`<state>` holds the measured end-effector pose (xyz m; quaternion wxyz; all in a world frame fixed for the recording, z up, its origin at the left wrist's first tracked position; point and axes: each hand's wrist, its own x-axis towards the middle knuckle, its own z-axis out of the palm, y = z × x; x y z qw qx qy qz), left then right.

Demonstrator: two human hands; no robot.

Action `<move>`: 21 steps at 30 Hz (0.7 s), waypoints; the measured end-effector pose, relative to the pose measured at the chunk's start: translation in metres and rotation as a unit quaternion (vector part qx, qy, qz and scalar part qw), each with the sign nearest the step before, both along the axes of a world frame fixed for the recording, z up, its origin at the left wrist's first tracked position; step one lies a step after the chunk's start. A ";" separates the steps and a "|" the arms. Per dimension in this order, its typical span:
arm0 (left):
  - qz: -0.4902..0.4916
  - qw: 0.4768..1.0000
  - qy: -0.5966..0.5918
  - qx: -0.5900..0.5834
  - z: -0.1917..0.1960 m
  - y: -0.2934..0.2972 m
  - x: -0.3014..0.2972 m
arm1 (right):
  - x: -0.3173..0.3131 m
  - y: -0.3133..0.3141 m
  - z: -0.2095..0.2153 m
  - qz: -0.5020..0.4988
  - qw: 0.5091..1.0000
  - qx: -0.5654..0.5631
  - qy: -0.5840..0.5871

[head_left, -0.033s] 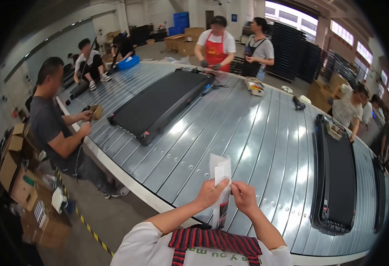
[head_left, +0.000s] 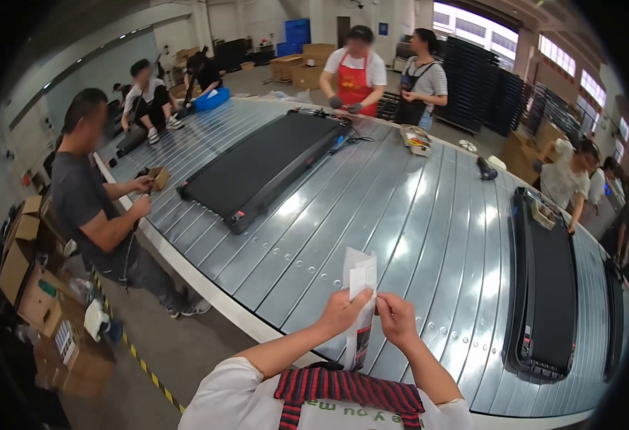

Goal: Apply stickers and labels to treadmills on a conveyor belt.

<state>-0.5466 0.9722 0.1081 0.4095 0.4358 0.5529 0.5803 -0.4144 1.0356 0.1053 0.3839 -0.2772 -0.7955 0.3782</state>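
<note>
In front of my chest, above the near edge of the metal table, I hold a thin packet of white papers [head_left: 361,274], upright. Its lower part shows a dark and red print, and a translucent sheet stands out at its top. My left hand [head_left: 341,313] is closed round the packet from the left, thumb across its front. On the other side, my right hand [head_left: 397,317] is closed in a pinch at the packet's right edge. The fingertips of the right hand are partly hidden.
Slatted metal table [head_left: 372,208] spreads ahead. A black treadmill deck [head_left: 271,161] lies left of centre, another treadmill deck [head_left: 544,294] at right. A power drill [head_left: 485,169] and a tool tray [head_left: 415,140] lie farther back. Co-workers stand around; cardboard boxes [head_left: 70,351] stand at left.
The whole view has shifted very slightly. Both my hands keep the same hold on the packet of papers.
</note>
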 end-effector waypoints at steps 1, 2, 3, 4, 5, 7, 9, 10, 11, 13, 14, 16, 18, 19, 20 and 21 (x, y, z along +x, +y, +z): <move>0.013 1.000 0.014 -0.004 -0.006 -0.002 -0.001 | -0.001 -0.004 0.001 0.009 1.000 0.001 -0.002; 0.021 1.000 0.012 -0.004 -0.009 -0.006 0.001 | 0.001 -0.011 0.004 0.019 0.999 -0.026 0.014; 0.022 1.000 0.009 0.005 -0.007 -0.007 0.001 | 0.000 -0.015 0.009 0.023 0.998 -0.053 0.032; 0.021 1.000 0.006 0.012 -0.006 -0.010 0.001 | -0.001 -0.017 0.009 0.025 0.998 -0.054 0.032; 0.021 1.000 0.005 0.008 -0.005 -0.012 0.001 | 0.002 -0.020 0.008 0.023 0.997 -0.066 0.030; 0.021 0.999 0.015 0.023 -0.005 -0.005 -0.001 | 0.000 -0.011 0.003 0.015 0.996 -0.078 0.026; 0.032 0.998 0.042 -0.019 -0.008 -0.008 0.003 | 0.009 -0.015 -0.009 -0.017 0.998 -0.063 -0.004; 0.048 0.995 0.076 -0.050 -0.007 -0.010 0.006 | 0.011 -0.017 -0.007 -0.015 0.998 -0.054 -0.012; 0.050 0.994 0.077 -0.060 -0.004 -0.010 0.002 | 0.005 -0.015 -0.001 -0.017 0.999 -0.046 -0.017; 0.049 0.997 0.028 -0.061 0.007 -0.003 -0.014 | -0.011 -0.007 0.010 -0.011 0.999 -0.032 0.010; 0.047 0.997 -0.023 -0.054 0.010 0.001 -0.019 | -0.017 -0.003 0.017 -0.005 0.997 -0.073 0.017; 0.031 0.998 -0.021 -0.041 0.008 0.010 -0.023 | -0.022 0.003 0.022 -0.008 0.995 -0.100 0.028; 0.024 0.999 -0.015 -0.020 0.007 0.014 -0.025 | -0.023 0.010 0.021 -0.002 0.998 -0.068 0.012; 0.016 0.999 -0.031 -0.018 0.011 0.011 -0.024 | -0.023 0.010 0.020 -0.003 0.999 -0.050 -0.010; 0.010 0.999 -0.046 -0.015 0.014 0.010 -0.025 | -0.023 0.010 0.019 -0.006 0.998 -0.053 -0.012; 0.007 0.999 -0.040 -0.016 0.010 0.009 -0.027 | -0.023 0.010 0.018 0.005 0.999 -0.052 -0.003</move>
